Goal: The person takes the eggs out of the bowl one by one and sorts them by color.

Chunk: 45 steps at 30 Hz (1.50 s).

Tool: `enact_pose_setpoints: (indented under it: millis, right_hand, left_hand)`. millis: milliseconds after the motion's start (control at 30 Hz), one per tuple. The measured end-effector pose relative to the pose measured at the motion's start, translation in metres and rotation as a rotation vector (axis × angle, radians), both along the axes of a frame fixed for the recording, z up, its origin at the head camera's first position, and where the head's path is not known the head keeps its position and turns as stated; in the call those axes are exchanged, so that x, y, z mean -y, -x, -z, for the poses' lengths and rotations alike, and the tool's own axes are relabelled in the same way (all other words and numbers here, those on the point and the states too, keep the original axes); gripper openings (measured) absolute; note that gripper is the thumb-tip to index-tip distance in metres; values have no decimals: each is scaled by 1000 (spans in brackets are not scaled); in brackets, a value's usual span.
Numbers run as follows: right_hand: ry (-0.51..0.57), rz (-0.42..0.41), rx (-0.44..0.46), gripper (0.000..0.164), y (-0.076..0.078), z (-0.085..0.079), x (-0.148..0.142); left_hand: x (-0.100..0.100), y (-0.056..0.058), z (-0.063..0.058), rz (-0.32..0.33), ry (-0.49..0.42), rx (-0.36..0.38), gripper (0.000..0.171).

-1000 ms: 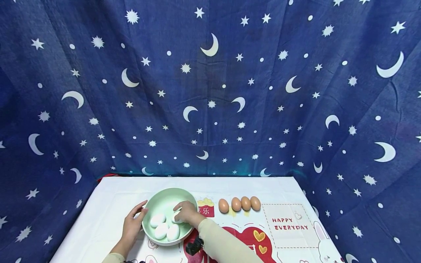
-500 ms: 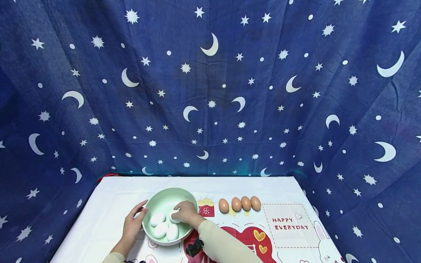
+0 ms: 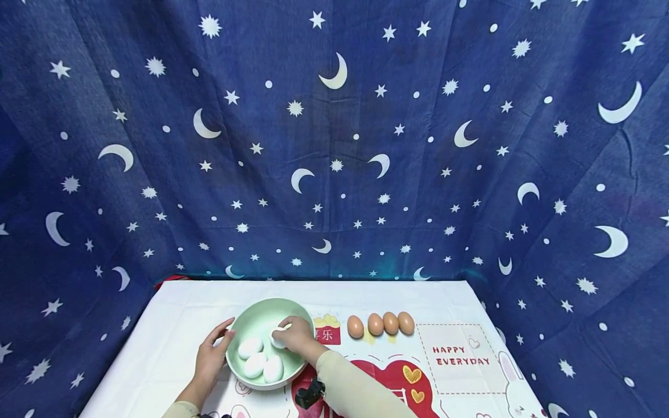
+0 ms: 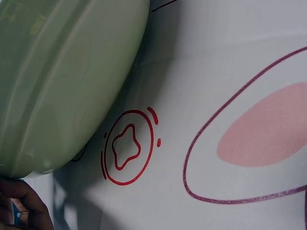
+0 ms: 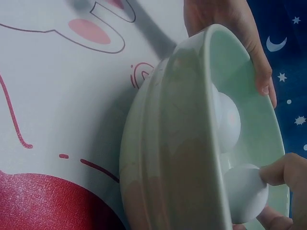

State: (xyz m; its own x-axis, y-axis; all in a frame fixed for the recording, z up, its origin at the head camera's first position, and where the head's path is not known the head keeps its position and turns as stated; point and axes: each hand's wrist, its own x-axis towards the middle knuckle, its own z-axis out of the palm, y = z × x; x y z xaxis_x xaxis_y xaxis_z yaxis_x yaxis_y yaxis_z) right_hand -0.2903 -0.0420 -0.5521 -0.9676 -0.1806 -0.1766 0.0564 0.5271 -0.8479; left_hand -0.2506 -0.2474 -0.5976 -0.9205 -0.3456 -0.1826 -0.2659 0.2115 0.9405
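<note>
A pale green bowl stands left of the middle of the table. My left hand grips its left rim, and its curled fingers show beside the bowl's wall in the left wrist view. Inside the bowl, my right hand pinches a white egg between thumb and fingers. Three other white eggs lie together toward the front of the bowl: a back one, a left one and a right one.
To the bowl's right, several brown eggs lie in a row: a leftmost egg set slightly apart, then others up to the rightmost egg. A white printed cloth covers the table. A blue star-and-moon curtain encloses the back and sides.
My right fingers have shifted the pinched white egg slightly back and left, and more of it shows. The other white eggs have moved slightly left. My left hand has stayed at the rim.
</note>
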Motion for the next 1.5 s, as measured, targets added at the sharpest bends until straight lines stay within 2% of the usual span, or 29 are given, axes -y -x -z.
enact_pose_setpoints:
  millis: [200,500,767,1000,1167,1500]
  right_hand:
    - [74,34,46,21,5,5,-2]
    - [300,37,132,30,6,2,-6]
    - [349,-8,178,30,9,2,-11]
    - [480,-22,214,41,10,2,-12]
    - [527,-31,241,44,11,2,-13]
    - [603,-90,358,47,5,-13,-30]
  left_hand:
    - [-1,0,0,5,-17,1,53]
    - [-3,1,2,10,-10,0,51]
    - [-5,0,1,12,-21,11,53]
    - [-3,-2,-1,14,-25,2,54]
    - [-1,-2,-1,14,-16,3,54]
    - [0,-1,-2,7,-11,-11,54]
